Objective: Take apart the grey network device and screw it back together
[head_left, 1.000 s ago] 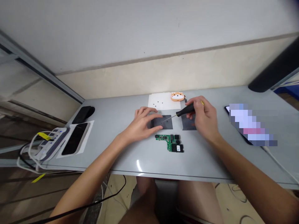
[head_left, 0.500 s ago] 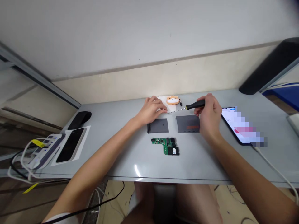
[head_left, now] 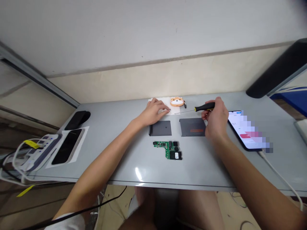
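Note:
My right hand (head_left: 217,119) is closed round the black handle of a screwdriver (head_left: 205,106), whose thin shaft points left over white paper (head_left: 175,110). On that paper my left hand (head_left: 155,111) rests with thumb and forefinger nearly together; a tiny dark thing shows at the fingertips, too small to name. Just below lie two dark grey casing pieces, a smaller one (head_left: 161,128) on the left and a larger one (head_left: 192,127) with an orange mark on the right. Nearer me is a green circuit board (head_left: 168,148) with black parts.
An orange and white animal-faced case (head_left: 177,101) sits at the back. To the right a lit phone (head_left: 242,131) is plugged into a white cable. Leftward are a dark phone (head_left: 68,147) on paper, a black object (head_left: 76,119) and a power strip (head_left: 43,153) with cables.
The screwdriver and my right hand have shifted slightly right, its tip now farther from my left fingers. My left hand has moved a little back on the paper. The view has shifted slightly.

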A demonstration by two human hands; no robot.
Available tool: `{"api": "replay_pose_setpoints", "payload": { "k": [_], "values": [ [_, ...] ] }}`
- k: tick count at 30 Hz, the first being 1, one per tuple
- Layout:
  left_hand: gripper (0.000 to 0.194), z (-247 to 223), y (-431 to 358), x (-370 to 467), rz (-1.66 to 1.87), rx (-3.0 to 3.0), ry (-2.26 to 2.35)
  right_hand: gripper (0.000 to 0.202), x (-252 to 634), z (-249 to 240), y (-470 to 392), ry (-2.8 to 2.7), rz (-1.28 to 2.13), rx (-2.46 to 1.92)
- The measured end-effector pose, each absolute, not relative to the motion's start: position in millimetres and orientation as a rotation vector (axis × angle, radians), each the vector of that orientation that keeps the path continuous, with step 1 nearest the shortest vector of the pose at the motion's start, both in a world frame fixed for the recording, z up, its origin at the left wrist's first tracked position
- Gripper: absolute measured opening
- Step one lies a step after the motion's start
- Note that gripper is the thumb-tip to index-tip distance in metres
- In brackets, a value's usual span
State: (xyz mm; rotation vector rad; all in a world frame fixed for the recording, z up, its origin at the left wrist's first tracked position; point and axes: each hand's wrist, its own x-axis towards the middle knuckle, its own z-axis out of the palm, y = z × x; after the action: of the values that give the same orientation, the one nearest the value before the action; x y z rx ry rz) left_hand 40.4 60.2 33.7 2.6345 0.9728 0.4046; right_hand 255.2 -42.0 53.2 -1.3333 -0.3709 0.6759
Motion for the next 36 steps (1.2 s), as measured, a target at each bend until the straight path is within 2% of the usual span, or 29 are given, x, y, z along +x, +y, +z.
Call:
{"api": "replay_pose_setpoints", "payload": {
  "k": [6, 12, 26, 36],
  "values": [
    [0.033, 33, 24, -17, 0.378, 2.499, 0.955, 0.035, 250, 53, -43, -0.406, 0.704, -1.291],
    [0.036, 22, 29, -27, 0.393, 2.216, 1.053, 0.036, 247, 50, -39, -0.311, 0.821, -1.113],
    [0.036, 28, 25, -25, 0.488, 2.449, 1.151, 0.044, 245, 35, -34, -0.367, 0.905, -1.006],
    [0.034, 31, 28, -31, 0.576, 2.606, 1.094, 0.044, 229, 39, -50, -0.632, 0.574, -1.171]
  ]
}}
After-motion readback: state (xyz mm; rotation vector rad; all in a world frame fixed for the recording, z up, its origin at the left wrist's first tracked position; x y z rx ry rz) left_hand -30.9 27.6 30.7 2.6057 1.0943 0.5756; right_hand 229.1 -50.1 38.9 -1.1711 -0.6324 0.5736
